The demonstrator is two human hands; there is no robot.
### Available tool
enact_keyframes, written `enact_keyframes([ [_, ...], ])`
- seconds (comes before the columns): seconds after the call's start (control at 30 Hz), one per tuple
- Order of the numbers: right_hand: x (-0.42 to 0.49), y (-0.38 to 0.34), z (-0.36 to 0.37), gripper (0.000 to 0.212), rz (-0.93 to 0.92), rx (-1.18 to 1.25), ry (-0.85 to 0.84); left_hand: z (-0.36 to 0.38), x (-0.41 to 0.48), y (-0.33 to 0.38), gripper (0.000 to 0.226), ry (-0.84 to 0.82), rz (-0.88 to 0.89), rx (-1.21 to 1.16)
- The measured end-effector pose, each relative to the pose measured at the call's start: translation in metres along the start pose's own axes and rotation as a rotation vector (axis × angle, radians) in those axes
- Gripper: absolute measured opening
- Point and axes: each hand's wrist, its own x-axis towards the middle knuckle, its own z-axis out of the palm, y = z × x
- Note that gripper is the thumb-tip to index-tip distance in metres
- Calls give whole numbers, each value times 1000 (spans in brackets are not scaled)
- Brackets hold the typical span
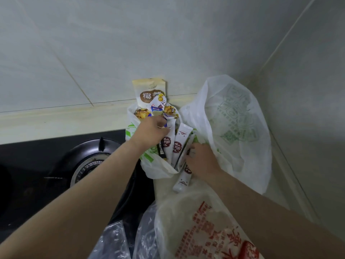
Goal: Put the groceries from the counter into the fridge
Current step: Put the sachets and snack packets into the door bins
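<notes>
On the counter (46,124) right of the stove (33,161), my left hand (151,132) grips stick sachets (177,146) in the white bag (158,170); my right hand (202,159) seemingly pinches another sachet (183,177).

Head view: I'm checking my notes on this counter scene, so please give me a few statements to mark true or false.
1. Both the left hand and the right hand are at the open bag of packets. True.
2. The tan pouch lies flat on the stove. False: it stands upright against the wall tiles behind the bag.
3. The right hand grips a white stick sachet. True.
4. The foreground bag has blue print. False: its print is red.
5. A pot sits on the gas burner. False: the burner, left of the bag, has nothing on it.
</notes>
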Motion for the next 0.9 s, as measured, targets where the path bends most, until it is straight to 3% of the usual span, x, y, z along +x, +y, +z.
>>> enact_keyframes([
  [0.1, -2, -1, 0, 31, -19, 22, 31, 9, -2, -8, 35, -2, -46, -102],
  [0.2, -2, -20, -10, 17, -94, 86, 71, -3, 7, -10, 28, 116, -60, -211],
  [0.3, 11, -41, -21, 22, -158, 149, 33, -24, 26, -9, 14, 257, -102, -345],
  [0.4, 35, -59, -30, 34, -188, 203, 47, -40, 47, -12, 31, 331, -178, -428],
  [0.43, 44, -65, -32, 36, -185, 222, 52, -44, 53, -11, 34, 341, -200, -439],
  [0.5, 62, -73, -36, 34, -158, 256, 66, -50, 67, -11, 10, 348, -234, -444],
  [0.67, 81, -75, -35, 26, 9, 362, 41, -56, 86, -12, 19, 431, -358, -520],
  [0.73, 80, -72, -31, 19, 40, 422, 39, -54, 87, -17, 23, 449, -361, -496],
  [0.83, 79, -67, -24, 15, 22, 473, 26, -49, 85, -23, 11, 397, -313, -480],
  [0.9, 79, -65, -19, 21, 19, 475, -6, -47, 82, -24, 15, 332, -274, -484],
])
